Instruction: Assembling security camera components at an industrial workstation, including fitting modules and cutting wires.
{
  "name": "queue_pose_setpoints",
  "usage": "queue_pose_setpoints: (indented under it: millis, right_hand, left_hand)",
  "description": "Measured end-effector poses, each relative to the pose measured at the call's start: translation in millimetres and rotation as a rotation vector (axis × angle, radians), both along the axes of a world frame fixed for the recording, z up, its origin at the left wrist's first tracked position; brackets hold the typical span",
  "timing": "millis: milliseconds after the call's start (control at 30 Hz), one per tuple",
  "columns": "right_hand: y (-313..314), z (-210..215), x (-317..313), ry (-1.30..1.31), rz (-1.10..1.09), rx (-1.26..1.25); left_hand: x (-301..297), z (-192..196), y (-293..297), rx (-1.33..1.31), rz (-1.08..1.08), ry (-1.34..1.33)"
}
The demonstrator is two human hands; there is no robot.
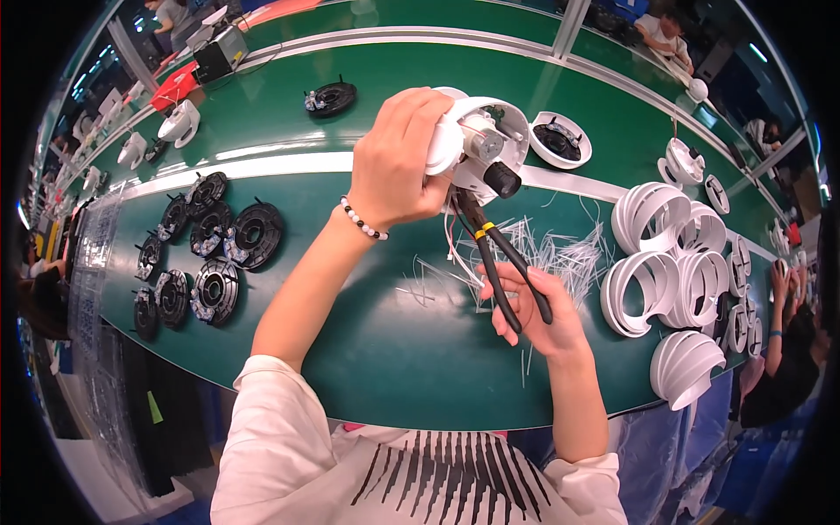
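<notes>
My left hand (394, 162) is closed round a white plastic housing (514, 118), held up over the middle of the bench. Out of the housing's open side show a silver motor (484, 143) and a ribbed black cylinder (501, 180). Thin red and white wires (452, 249) hang below it. Cutting pliers (491, 264), black-handled with yellow bands, are in my right hand (560, 325), its fingers round the spread handles. The jaws point up to the housing's underside by the wires; whether they touch anything I cannot tell. White plastic strip offcuts (564, 258) lie scattered beneath.
Several black round bases with circuit boards (254, 234) lie on the left. White shells (641, 293) are stacked on the right. Behind the housing, a white bowl-shaped part (560, 140) holds a black base. A lone black base (331, 99) lies farther back. Other people work around the line.
</notes>
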State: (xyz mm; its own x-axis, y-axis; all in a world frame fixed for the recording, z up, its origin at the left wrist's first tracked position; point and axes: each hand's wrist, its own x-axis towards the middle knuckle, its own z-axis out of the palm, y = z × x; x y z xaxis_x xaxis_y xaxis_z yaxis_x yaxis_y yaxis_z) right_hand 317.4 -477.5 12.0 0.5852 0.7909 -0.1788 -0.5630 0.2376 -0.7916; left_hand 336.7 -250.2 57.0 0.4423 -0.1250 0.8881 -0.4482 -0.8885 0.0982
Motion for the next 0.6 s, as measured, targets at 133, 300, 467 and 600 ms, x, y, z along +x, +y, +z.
queue_pose_setpoints:
  millis: [133,300,467,600]
  right_hand:
    - [4,-1,-8,0.012,-0.032,-0.016]
    - [8,-8,-11,0.098,-0.08,0.018]
    - [1,-7,-12,0.072,0.072,0.114]
    - [-2,4,-12,-0.105,0.109,0.206]
  left_hand:
    - [-1,-1,-1,-0.002,0.0,0.002]
    - [2,-4,-2,-0.009,0.009,0.075]
    - [14,-1,12,0.003,0.146,0.032]
    - [57,-19,44,-0.423,0.245,0.179]
